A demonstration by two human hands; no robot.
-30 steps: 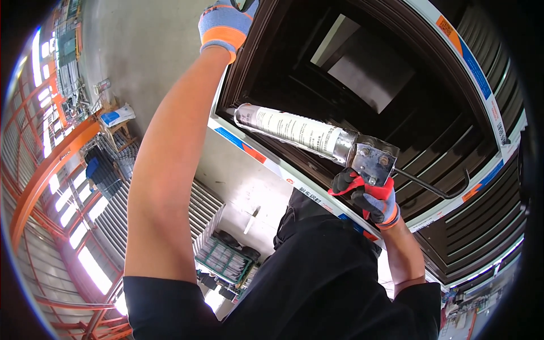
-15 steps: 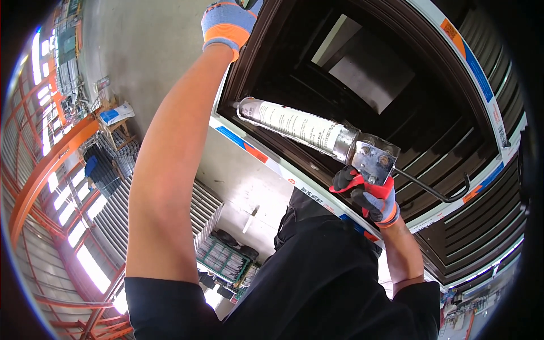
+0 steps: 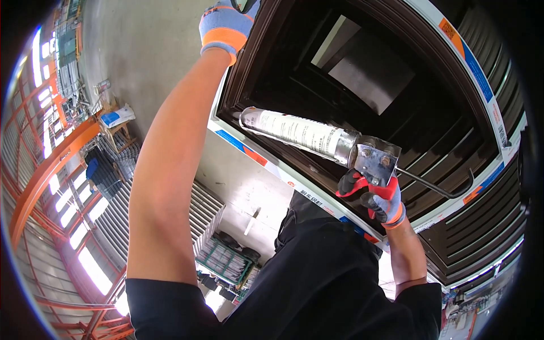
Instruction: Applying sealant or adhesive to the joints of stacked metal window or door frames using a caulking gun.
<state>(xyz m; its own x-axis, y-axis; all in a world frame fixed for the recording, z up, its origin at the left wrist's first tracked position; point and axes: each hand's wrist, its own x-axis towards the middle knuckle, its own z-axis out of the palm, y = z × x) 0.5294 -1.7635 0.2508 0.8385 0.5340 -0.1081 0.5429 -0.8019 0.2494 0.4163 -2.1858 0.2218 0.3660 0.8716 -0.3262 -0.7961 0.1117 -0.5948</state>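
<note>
My right hand (image 3: 386, 205), in a blue, grey and orange work glove, is wrapped round the red handle of a caulking gun (image 3: 378, 161). A silvery sealant cartridge (image 3: 294, 131) with pale printing lies in the gun. Its nozzle end points left, at the inner corner of a dark brown door or window frame (image 3: 241, 76). A bent black rod (image 3: 433, 184) sticks out of the gun's back. My left hand (image 3: 228, 25), gloved alike, is at the frame's far left corner beside something dark and shiny. Its fingers are largely cut off by the picture's top edge.
White protective tape (image 3: 272, 168) with blue and orange patches runs along the frame's outer edges. Further dark slatted panels (image 3: 481, 238) stand at the right. At the left are an orange steel rack (image 3: 48, 164), stacked metal profiles (image 3: 110, 226) and a green crate (image 3: 224, 258).
The caulking gun has shifted slightly right and toward me in my right hand, its nozzle end drawn along the inner frame edge. My left hand has come slightly nearer.
</note>
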